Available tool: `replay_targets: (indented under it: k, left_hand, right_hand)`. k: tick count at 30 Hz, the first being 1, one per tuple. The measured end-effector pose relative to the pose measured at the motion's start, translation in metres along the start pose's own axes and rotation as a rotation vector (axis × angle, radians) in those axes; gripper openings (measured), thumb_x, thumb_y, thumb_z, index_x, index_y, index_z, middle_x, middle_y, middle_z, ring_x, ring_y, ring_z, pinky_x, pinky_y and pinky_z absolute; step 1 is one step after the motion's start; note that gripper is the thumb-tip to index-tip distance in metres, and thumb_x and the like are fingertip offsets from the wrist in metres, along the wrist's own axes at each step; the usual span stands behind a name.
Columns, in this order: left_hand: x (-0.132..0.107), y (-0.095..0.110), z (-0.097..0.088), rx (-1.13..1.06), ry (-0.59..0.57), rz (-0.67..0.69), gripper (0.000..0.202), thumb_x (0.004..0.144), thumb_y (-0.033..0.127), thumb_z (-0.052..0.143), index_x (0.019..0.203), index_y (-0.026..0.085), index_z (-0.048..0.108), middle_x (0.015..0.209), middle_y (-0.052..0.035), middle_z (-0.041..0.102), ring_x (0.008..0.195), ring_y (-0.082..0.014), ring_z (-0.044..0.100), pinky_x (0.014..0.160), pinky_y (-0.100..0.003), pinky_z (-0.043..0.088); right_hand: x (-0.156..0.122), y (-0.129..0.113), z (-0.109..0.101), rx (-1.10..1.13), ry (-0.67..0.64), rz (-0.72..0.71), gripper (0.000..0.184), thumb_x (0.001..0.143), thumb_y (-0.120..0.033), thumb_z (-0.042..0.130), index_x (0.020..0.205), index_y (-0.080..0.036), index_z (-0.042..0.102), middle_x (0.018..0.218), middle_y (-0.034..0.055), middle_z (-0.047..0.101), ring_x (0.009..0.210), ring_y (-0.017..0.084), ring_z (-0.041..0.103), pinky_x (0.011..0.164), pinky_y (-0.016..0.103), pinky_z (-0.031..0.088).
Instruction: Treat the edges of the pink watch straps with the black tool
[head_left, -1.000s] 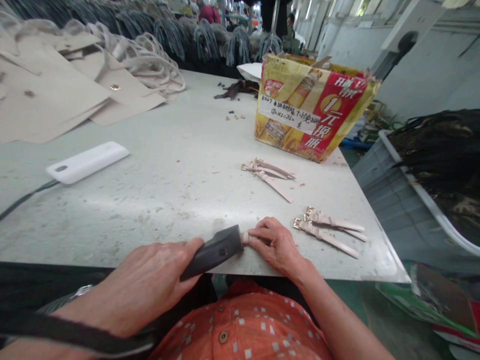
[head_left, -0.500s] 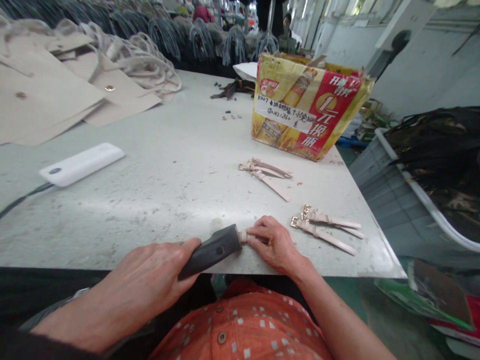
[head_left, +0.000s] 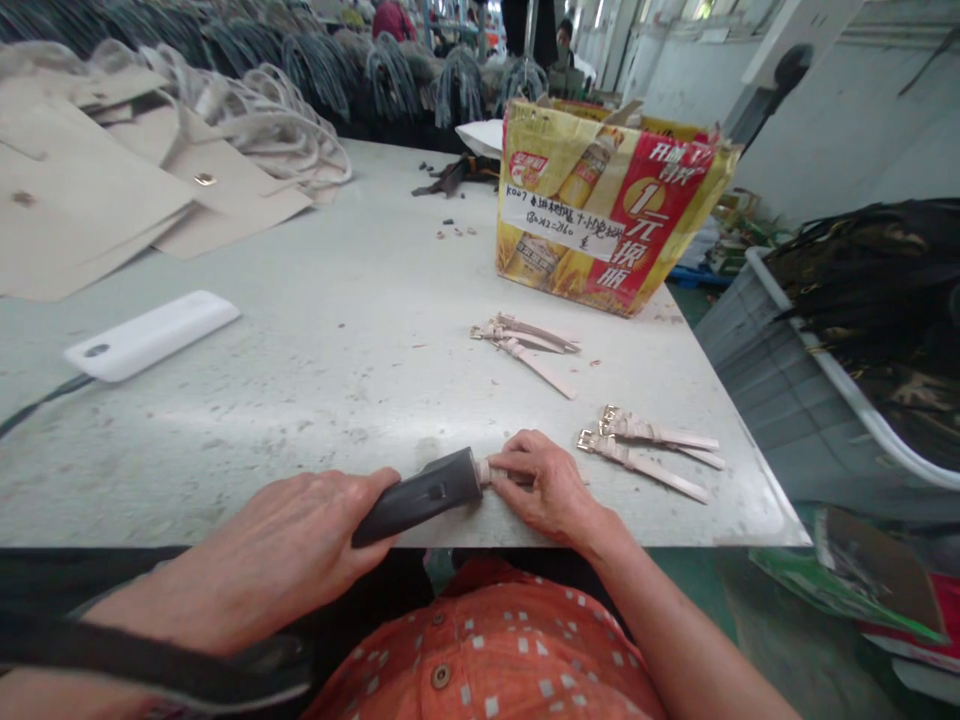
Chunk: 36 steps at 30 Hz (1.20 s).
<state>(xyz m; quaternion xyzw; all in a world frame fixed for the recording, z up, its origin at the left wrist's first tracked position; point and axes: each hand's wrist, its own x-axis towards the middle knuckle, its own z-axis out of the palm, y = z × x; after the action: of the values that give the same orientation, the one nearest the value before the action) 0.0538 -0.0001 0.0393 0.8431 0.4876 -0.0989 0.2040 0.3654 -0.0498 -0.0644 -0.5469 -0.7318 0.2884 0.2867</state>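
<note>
My left hand (head_left: 277,560) is closed firmly around a dark grey plastic handheld tool (head_left: 416,498), while my right hand (head_left: 544,485) narrowly pinches a pale pink strap (head_left: 484,472) at its tip, over a scuffed grey worktable (head_left: 225,470), with two buckled pale straps (head_left: 637,450) just beside.

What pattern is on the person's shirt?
The shirt is orange with scattered small white squares, best seen at the bottom of the head view.
</note>
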Motion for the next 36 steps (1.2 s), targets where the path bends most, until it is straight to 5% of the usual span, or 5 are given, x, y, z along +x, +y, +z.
replay_targets:
  k: [7, 16, 24, 31, 36]
  left_hand:
    - [0.002, -0.001, -0.007, 0.023, -0.088, -0.013, 0.037, 0.096, 0.047, 0.067, 0.115, 0.03, 0.093, 0.1, -0.0151, 0.099, 0.095, -0.0445, 0.096, 0.086, -0.05, 0.068]
    - [0.002, -0.007, -0.002, 0.085, -0.073, -0.032, 0.043, 0.098, 0.048, 0.069, 0.125, 0.029, 0.097, 0.107, -0.0169, 0.102, 0.104, -0.0462, 0.099, 0.092, -0.051, 0.073]
    - [-0.01, -0.02, 0.001, 0.106, 0.097, -0.026, 0.035, 0.103, 0.038, 0.06, 0.115, 0.032, 0.093, 0.08, 0.0012, 0.089, 0.075, -0.0311, 0.088, 0.078, -0.036, 0.061]
    - [0.017, 0.0, -0.017, 0.091, -0.121, -0.003, 0.036, 0.102, 0.054, 0.07, 0.116, 0.031, 0.094, 0.102, -0.0141, 0.099, 0.096, -0.0413, 0.095, 0.086, -0.046, 0.068]
    - [0.01, -0.003, -0.022, 0.017, -0.044, -0.084, 0.038, 0.104, 0.049, 0.061, 0.113, 0.03, 0.092, 0.1, -0.01, 0.098, 0.089, -0.0376, 0.092, 0.083, -0.044, 0.062]
  right_hand:
    - [-0.002, 0.002, -0.004, -0.105, -0.036, -0.082, 0.022, 0.11, -0.012, 0.085, 0.112, -0.026, 0.101, 0.107, 0.0076, 0.078, 0.103, 0.027, 0.069, 0.093, 0.039, 0.054]
    - [-0.006, 0.009, -0.009, -0.082, -0.045, -0.077, 0.04, 0.106, -0.011, 0.087, 0.141, -0.026, 0.101, 0.115, 0.0093, 0.086, 0.111, 0.03, 0.074, 0.101, 0.043, 0.053]
    - [-0.004, 0.013, -0.004, 0.022, 0.007, -0.005, 0.03, 0.099, -0.016, 0.098, 0.128, -0.026, 0.101, 0.117, 0.0083, 0.092, 0.115, 0.031, 0.079, 0.109, 0.046, 0.058]
    - [-0.003, 0.011, -0.005, -0.025, -0.011, -0.009, 0.031, 0.103, -0.011, 0.095, 0.128, -0.028, 0.104, 0.112, 0.0076, 0.088, 0.109, 0.029, 0.077, 0.102, 0.043, 0.055]
    - [-0.002, 0.011, -0.005, -0.039, -0.031, -0.036, 0.032, 0.107, -0.013, 0.095, 0.134, -0.027, 0.104, 0.112, 0.0073, 0.086, 0.108, 0.028, 0.075, 0.101, 0.041, 0.053]
